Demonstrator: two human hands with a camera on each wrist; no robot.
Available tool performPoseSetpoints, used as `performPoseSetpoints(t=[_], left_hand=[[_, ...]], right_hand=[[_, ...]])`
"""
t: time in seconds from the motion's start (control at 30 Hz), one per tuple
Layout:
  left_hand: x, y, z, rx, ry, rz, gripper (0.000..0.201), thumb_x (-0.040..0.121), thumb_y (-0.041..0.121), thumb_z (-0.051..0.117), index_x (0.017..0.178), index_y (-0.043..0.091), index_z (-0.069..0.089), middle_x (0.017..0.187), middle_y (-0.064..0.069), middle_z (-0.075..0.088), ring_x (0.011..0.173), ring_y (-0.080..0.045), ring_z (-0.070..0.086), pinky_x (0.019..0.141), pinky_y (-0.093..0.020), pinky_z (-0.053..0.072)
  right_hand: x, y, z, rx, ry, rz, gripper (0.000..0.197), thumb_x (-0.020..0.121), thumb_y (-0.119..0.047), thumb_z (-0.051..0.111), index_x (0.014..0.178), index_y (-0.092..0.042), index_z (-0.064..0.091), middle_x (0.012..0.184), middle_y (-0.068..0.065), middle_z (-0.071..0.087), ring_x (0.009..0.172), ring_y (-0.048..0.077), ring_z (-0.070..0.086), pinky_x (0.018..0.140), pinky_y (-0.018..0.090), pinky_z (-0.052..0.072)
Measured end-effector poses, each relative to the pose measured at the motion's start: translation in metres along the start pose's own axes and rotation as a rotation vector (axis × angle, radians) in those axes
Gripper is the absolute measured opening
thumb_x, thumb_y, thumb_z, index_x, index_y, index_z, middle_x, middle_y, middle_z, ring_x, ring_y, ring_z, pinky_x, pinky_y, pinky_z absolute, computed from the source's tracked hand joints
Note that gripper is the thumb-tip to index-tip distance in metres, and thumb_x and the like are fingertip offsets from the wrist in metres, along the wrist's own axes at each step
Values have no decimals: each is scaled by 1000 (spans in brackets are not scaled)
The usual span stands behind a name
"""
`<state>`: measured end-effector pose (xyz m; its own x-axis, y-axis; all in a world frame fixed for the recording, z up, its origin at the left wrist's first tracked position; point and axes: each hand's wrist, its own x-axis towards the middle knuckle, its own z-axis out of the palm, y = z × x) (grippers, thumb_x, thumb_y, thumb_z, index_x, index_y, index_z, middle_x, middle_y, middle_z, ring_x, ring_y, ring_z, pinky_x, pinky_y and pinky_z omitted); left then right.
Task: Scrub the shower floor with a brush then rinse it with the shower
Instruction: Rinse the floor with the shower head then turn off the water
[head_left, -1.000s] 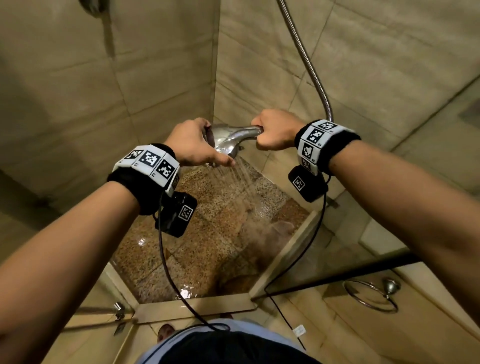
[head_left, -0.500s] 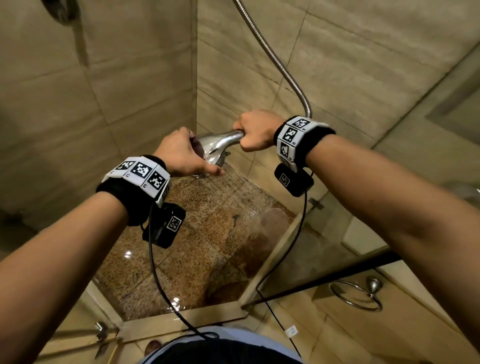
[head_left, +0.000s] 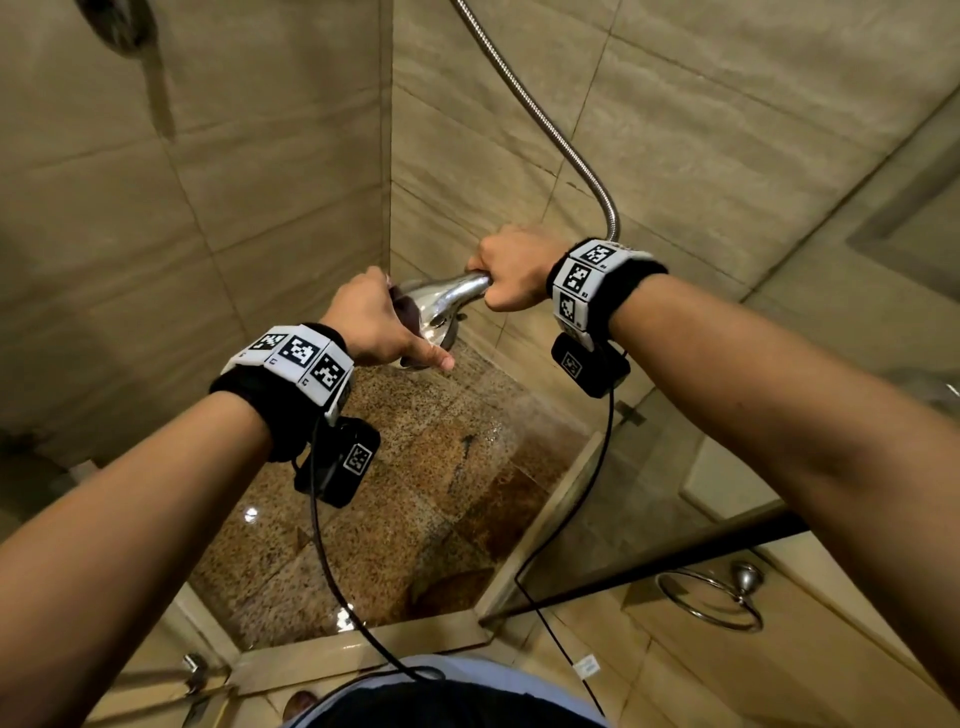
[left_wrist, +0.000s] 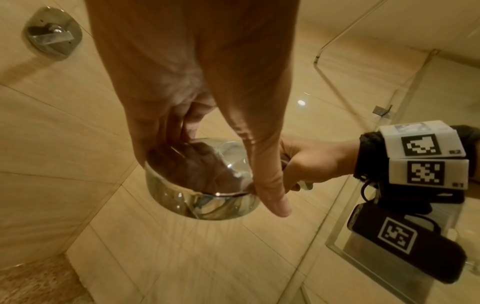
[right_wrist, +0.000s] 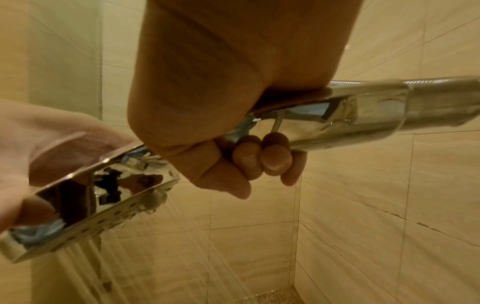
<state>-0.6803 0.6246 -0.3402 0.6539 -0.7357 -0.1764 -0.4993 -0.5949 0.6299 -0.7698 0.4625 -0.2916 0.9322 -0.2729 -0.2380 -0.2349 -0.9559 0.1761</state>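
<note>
A chrome shower head (head_left: 441, 306) sprays water down onto the wet, speckled brown shower floor (head_left: 415, 499). My left hand (head_left: 384, 327) grips its round head from above, thumb down at the rim (left_wrist: 270, 191). My right hand (head_left: 511, 270) is wrapped round the handle (right_wrist: 363, 123), with its fingertips (right_wrist: 272, 158) curled underneath. The metal hose (head_left: 545, 119) rises from behind my right wrist. In the right wrist view, streams leave the head's perforated face (right_wrist: 103, 222). No brush is in view.
Beige tiled walls enclose the stall on the left and at the back. A chrome wall valve (left_wrist: 52, 34) sits up on the left wall. A glass panel (head_left: 675, 467) stands on the right, with a towel ring (head_left: 717, 597) beyond it. A raised curb (head_left: 363, 649) lies at my feet.
Both hands keep their hold on the shower head. The head has shifted slightly, and the spray now falls nearer the right edge of the floor, by the glass.
</note>
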Motion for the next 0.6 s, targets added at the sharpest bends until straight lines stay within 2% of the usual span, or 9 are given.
performPoseSetpoints(t=[0.23,0.4,0.6], left_hand=[[1,-1,-2,-19,16,2,111,33,51,92,124,7,45,121,-6,55,112,-22,52,85,-28,42],[1,-1,-1,-28,16,4,110,34,51,92,124,9,45,122,-4,56,112,-21,52,85,-27,42],[0,0,2,-28,19,10,110,33,52,91,123,9,46,122,-5,56,112,-22,53,87,-28,43]], right_hand=[[1,0,0,55,1,10,11,75,-10,51,79,-18,58,60,-1,48,66,24,51,59,28,39],[0,0,-3,26,-5,8,10,76,-9,51,80,-16,57,61,-1,48,65,22,49,48,23,31],[0,2,-4,21,-13,3,9,76,-10,52,77,-18,55,61,-1,48,64,23,50,49,22,34]])
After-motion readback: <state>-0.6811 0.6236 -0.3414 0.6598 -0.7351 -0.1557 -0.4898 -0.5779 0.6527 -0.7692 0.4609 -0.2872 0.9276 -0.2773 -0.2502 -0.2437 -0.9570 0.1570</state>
